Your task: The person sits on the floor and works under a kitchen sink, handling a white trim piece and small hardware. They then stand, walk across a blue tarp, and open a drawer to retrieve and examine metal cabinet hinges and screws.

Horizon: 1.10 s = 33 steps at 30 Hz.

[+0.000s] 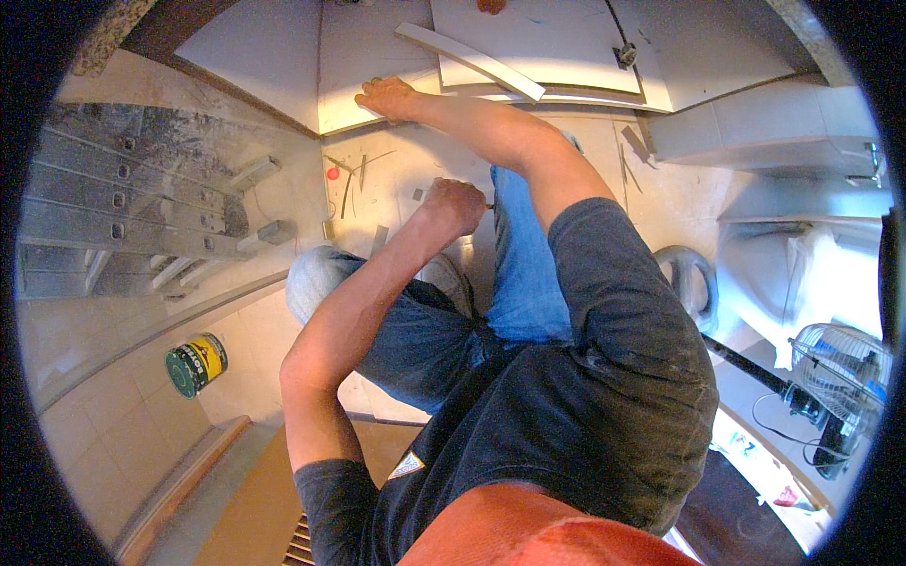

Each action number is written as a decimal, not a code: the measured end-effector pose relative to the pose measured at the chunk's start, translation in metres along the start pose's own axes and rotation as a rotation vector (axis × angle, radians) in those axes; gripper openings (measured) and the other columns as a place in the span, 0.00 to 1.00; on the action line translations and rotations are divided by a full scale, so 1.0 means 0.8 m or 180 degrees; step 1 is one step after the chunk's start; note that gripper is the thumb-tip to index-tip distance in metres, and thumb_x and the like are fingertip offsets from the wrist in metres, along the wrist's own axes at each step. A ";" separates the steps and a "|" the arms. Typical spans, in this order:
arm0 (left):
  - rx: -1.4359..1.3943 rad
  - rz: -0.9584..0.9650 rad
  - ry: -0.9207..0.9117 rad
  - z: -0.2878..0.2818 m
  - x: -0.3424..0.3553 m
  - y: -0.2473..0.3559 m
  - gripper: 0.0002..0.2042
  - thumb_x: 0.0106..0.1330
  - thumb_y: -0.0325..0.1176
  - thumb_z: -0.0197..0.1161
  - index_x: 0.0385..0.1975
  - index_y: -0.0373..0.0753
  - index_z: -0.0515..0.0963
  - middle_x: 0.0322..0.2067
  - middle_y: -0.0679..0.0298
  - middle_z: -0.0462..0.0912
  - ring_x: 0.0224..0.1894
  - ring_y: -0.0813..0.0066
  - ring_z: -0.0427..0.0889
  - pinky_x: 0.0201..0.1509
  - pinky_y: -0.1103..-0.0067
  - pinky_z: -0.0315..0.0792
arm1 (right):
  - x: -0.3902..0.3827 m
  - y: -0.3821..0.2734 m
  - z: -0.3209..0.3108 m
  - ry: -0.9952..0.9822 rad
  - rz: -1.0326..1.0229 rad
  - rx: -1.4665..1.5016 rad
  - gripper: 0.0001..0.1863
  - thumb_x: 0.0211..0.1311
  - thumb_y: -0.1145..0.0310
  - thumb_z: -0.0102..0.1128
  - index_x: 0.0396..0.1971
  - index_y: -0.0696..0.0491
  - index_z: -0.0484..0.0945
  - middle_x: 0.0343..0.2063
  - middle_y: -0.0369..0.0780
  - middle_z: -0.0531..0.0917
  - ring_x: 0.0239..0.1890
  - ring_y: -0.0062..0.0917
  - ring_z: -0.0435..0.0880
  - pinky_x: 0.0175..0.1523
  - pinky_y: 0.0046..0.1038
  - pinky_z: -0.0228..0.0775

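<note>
My left hand (457, 207) is closed in a fist above the floor, between my bent knees. A small dark tip shows at its right side, but what the fist holds is hidden. My right arm stretches forward and across to the left. At its end my right hand (385, 98) lies with fingers apart and slightly bent on the pale cabinet panel (347, 71), near its front edge. A loose white strip (469, 62) lies slantwise on the cabinet, to the right of that hand.
Thin offcuts and a red round piece (332, 174) lie on the floor (396, 156). A grey metal ladder-like frame (123, 203) is at the left, above a green and yellow can (196, 364). A wire-caged fan (840, 363) stands at the right, near a grey ring-shaped object (691, 283).
</note>
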<state>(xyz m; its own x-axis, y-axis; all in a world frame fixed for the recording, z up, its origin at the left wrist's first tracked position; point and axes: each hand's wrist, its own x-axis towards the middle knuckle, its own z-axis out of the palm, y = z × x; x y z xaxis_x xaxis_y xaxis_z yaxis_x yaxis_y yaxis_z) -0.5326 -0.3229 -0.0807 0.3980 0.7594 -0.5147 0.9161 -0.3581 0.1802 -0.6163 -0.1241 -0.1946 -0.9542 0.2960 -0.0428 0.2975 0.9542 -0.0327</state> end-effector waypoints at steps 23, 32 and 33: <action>0.0055 0.0113 -0.0140 -0.009 -0.005 -0.004 0.12 0.61 0.29 0.55 0.42 0.39 0.82 0.38 0.50 0.86 0.41 0.54 0.87 0.46 0.59 0.80 | 0.010 0.007 0.024 0.0313 -0.0068 -0.0017 0.13 0.64 0.68 0.54 0.48 0.50 0.74 0.48 0.47 0.79 0.54 0.42 0.79 0.50 0.46 0.76; 0.0108 0.0106 -0.0252 -0.007 -0.002 -0.004 0.14 0.61 0.29 0.56 0.47 0.44 0.80 0.39 0.51 0.86 0.42 0.54 0.86 0.46 0.60 0.80 | 0.009 0.003 0.008 -0.0122 0.0065 -0.0040 0.35 0.41 0.75 0.76 0.53 0.53 0.70 0.54 0.48 0.75 0.58 0.41 0.76 0.56 0.39 0.75; 0.0100 0.0115 -0.0236 -0.007 -0.002 -0.004 0.15 0.61 0.29 0.56 0.47 0.45 0.80 0.39 0.52 0.86 0.42 0.54 0.86 0.46 0.60 0.80 | 0.010 0.003 0.010 -0.0083 0.0058 0.0018 0.35 0.41 0.75 0.76 0.53 0.53 0.70 0.54 0.48 0.75 0.58 0.41 0.76 0.56 0.39 0.75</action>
<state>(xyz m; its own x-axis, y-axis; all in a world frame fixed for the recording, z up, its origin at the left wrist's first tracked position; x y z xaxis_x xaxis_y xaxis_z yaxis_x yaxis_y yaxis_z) -0.5359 -0.3201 -0.0754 0.4252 0.7038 -0.5691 0.8988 -0.4023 0.1740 -0.6231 -0.1195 -0.2028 -0.9475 0.3122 -0.0694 0.3152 0.9483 -0.0374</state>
